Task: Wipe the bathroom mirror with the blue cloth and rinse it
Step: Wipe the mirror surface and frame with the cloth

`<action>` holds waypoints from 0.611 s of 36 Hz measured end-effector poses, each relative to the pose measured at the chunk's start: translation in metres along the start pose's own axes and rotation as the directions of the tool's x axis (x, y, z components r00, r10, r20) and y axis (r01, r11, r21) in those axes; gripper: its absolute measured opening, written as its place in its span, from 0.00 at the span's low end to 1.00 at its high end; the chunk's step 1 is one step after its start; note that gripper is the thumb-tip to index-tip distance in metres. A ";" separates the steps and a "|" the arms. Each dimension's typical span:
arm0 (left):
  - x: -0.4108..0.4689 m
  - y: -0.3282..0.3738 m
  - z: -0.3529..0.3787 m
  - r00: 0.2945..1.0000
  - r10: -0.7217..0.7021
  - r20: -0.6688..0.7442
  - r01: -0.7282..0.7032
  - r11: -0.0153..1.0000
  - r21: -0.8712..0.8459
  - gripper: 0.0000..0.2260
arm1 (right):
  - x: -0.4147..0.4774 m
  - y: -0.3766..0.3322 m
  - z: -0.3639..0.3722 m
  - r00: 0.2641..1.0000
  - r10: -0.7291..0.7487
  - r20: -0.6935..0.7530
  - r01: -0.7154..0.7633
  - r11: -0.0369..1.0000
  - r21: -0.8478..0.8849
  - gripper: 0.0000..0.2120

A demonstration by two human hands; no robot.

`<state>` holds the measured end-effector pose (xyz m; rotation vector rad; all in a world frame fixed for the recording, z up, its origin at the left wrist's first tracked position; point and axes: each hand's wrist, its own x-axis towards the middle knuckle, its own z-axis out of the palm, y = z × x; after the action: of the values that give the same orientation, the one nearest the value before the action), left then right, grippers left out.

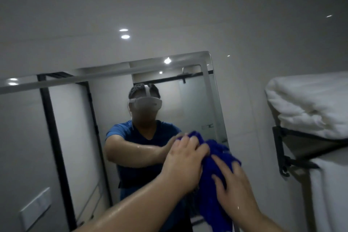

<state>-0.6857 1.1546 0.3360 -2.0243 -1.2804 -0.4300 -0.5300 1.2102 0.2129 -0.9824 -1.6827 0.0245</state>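
The mirror [71, 137] is cut off at the left and bottom. A white towel [310, 107], cropped by the frame, is seen to the right of the mirror. The blue cloth [208, 179] is bunched against the mirror's lower right part, its long axis running roughly vertical and its lower end out of view. Its top is gripped by the left hand [185, 160], fingers curled; its middle is pressed by the right hand [232, 192], fingers spread straight. Details are blurred.

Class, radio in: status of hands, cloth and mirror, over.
Left hand grips blue cloth against mirror. Right hand flat on it. Close right: towel rack.
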 end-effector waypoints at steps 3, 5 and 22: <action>0.046 -0.017 -0.035 0.980 -0.091 -0.174 0.097 0.995 0.027 0.14 | 0.071 -0.028 -0.035 0.993 -0.056 -0.101 0.046 0.994 -0.096 0.30; 0.073 -0.030 -0.059 0.957 -0.176 -0.230 0.182 0.983 0.005 0.15 | 0.112 -0.050 -0.055 0.990 -0.078 -0.114 0.058 0.984 -0.169 0.29; -0.046 0.057 0.088 0.996 -0.076 -0.043 0.066 0.981 -0.184 0.16 | -0.042 0.016 0.014 0.904 0.402 0.146 -0.409 0.912 0.023 0.24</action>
<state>-0.6636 1.1709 0.2242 -2.1079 -1.3271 -0.6487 -0.5310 1.2015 0.1667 -1.3008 -1.5641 0.4213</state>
